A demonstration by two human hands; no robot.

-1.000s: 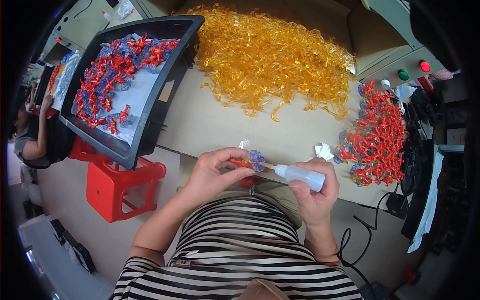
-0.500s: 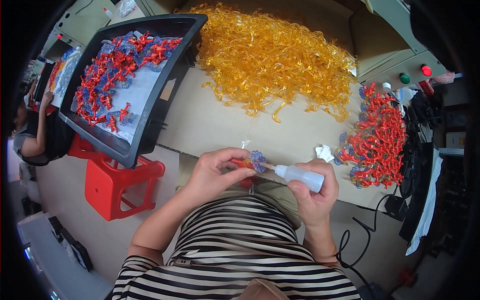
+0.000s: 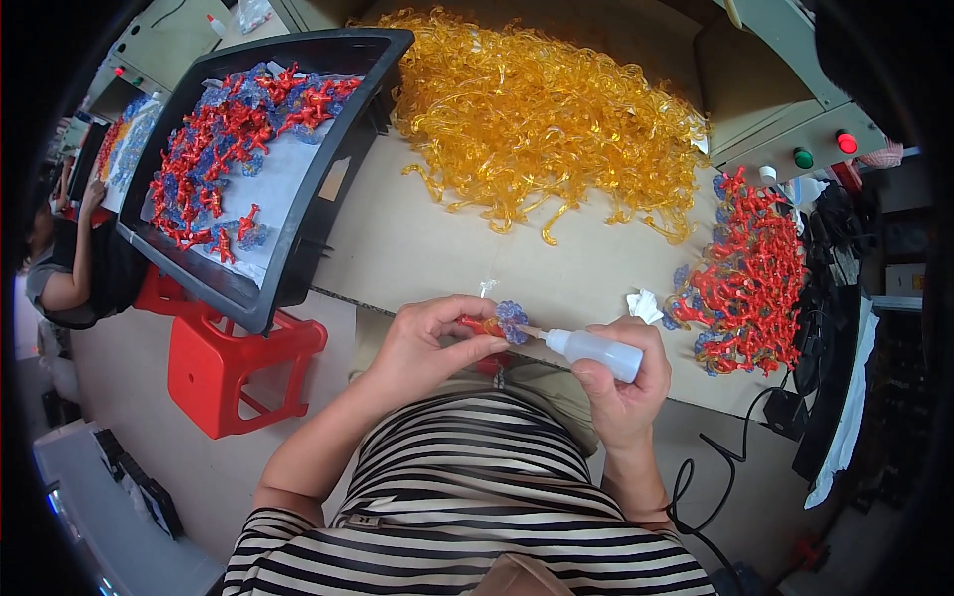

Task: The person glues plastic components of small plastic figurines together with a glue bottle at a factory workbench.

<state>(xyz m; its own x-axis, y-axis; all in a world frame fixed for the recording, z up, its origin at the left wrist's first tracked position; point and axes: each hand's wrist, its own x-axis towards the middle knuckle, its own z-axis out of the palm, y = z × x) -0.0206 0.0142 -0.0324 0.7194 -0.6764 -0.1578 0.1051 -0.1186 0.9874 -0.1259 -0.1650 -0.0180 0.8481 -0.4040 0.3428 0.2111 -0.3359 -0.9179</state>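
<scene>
Between the thumb and fingers of my left hand is a small plastic figure, red at one end with a translucent blue, bumpy part at the other. My right hand is closed around a white squeeze bottle with a long thin nozzle. The bottle lies nearly level, its nozzle tip touching or very close to the blue part. Both hands are over the table's near edge. A large heap of translucent amber, curled plastic pieces spreads beyond them.
To the left, a black tray holds red-and-blue figures on white paper. More such figures are piled on the right, near a crumpled white tissue. A red stool stands at left below the tray, with another person beyond it.
Almost nothing differs. Both hands, the figure and the bottle keep the same places, with only a very slight shift.
</scene>
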